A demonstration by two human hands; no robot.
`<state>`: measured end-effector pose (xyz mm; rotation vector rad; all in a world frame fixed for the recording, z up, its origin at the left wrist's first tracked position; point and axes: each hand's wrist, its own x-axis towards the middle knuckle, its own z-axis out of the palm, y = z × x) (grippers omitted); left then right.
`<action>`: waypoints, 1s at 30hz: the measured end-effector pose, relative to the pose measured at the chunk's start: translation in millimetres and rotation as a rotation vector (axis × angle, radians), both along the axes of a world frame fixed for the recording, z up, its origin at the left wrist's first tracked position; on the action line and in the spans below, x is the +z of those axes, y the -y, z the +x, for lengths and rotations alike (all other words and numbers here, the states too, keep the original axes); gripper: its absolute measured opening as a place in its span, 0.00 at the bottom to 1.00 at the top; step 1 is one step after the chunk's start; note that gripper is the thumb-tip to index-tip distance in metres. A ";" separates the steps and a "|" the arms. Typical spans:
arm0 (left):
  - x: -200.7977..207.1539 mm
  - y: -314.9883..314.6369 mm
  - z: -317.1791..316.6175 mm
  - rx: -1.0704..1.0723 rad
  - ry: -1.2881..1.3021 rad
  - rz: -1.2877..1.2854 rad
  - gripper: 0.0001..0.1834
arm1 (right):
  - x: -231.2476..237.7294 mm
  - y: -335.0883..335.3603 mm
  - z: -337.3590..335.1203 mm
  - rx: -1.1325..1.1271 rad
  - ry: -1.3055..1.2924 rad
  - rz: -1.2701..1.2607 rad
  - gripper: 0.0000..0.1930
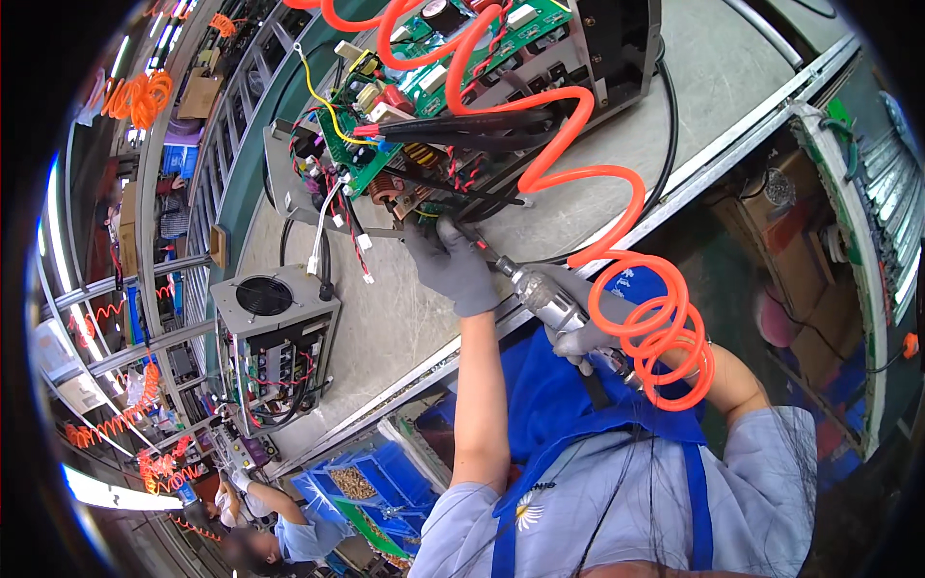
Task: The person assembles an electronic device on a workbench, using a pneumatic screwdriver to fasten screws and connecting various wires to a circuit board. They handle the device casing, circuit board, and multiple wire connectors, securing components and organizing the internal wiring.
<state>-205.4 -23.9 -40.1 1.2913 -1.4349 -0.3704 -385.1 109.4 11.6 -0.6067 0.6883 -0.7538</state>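
Note:
My left hand (446, 268), in a grey glove, reaches to the near end of an opened electronic unit (602, 58). Its fingers are bent in beside a copper coil (387, 186); what they pinch there is hidden. My right hand (585, 339), also gloved, is wrapped round a silver air screwdriver (547, 299). The tool's bit points up and left, close to the left fingertips. A green circuit board (361, 159) with loose wires sits above the left hand. White connectors (367, 278) dangle from the wires over the bench. A yellow wire (328, 106) rises past the board.
A red coiled air hose (588, 178) hangs across the unit and loops by my right forearm. A second unit with a round fan (263, 296) stands on the metal bench (385, 332) at left. Blue bins (400, 472) sit below the bench edge. Another person (299, 530) works at lower left.

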 end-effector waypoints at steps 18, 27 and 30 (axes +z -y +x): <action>22.3 6.4 -12.5 0.199 0.368 0.337 0.24 | -12.7 5.0 12.8 -0.096 -0.158 -0.103 0.46; 41.4 -21.6 12.3 -0.011 0.220 0.248 0.29 | -14.8 3.3 21.2 -0.155 -0.109 -0.094 0.47; 34.3 -16.3 42.2 0.095 0.222 0.019 0.37 | -5.3 4.5 18.2 -0.064 -0.156 0.001 0.48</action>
